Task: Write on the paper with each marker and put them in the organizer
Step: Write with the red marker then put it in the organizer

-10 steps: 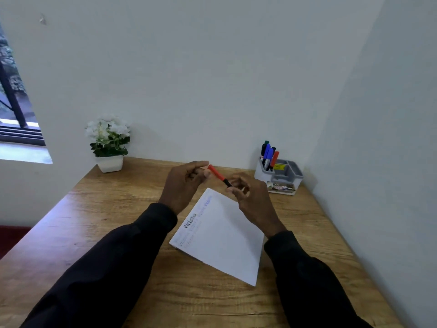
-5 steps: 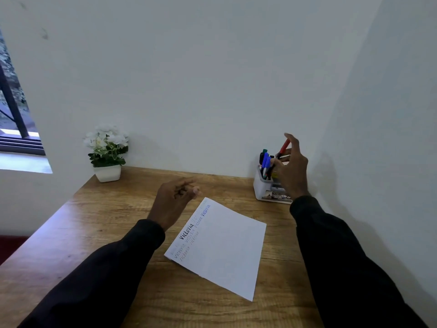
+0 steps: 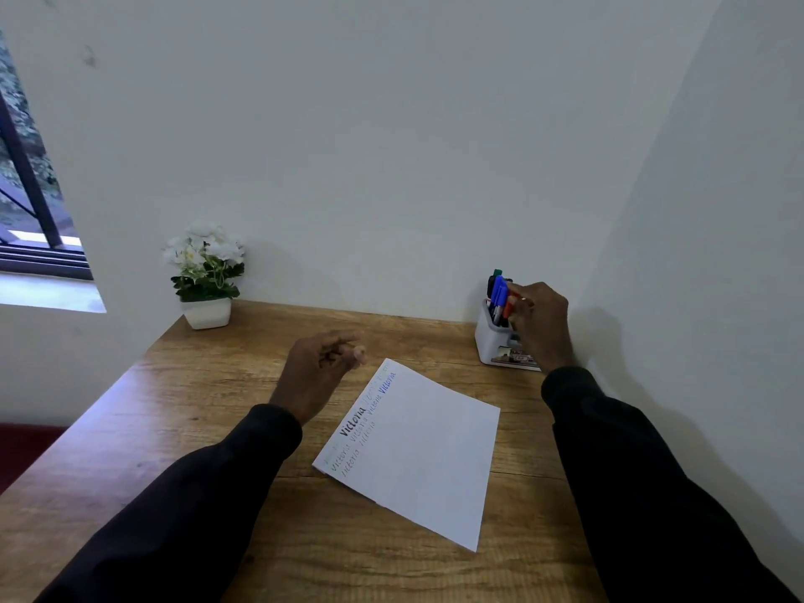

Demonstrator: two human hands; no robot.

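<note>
Your right hand (image 3: pixel 539 328) is up at the organizer (image 3: pixel 489 346). Its fingertips pinch the red marker (image 3: pixel 508 309). The red marker stands in the tall cup of the organizer, tilted a bit, with its low end down inside. In the same cup are a blue marker (image 3: pixel 500 291), a black marker (image 3: pixel 491 284) and a green marker (image 3: pixel 497 272). Only the cap of the green one peeks out on top.

The organizer is white. It sits on the counter (image 3: pixel 174 428) at 1 o'clock from the paper (image 3: pixel 426 463), near the corner where the two walls meet. Your right hand hides its right side.

Your left hand (image 3: pixel 317 367) hangs over the counter, just beside the far corner of the paper, at 10 o'clock from it. Its fingers are loosely curled and it holds nothing.

The paper lies flat on the counter between your two arms, with one corner pointing away from you. One word is written on it many times along the left edge, in black, blue and paler colors.

A small white pot (image 3: pixel 206 314) with white flowers (image 3: pixel 204 252) sits at 11 o'clock by the back wall, well apart from the paper. A window (image 3: pixel 26 202) is at 9 o'clock.
</note>
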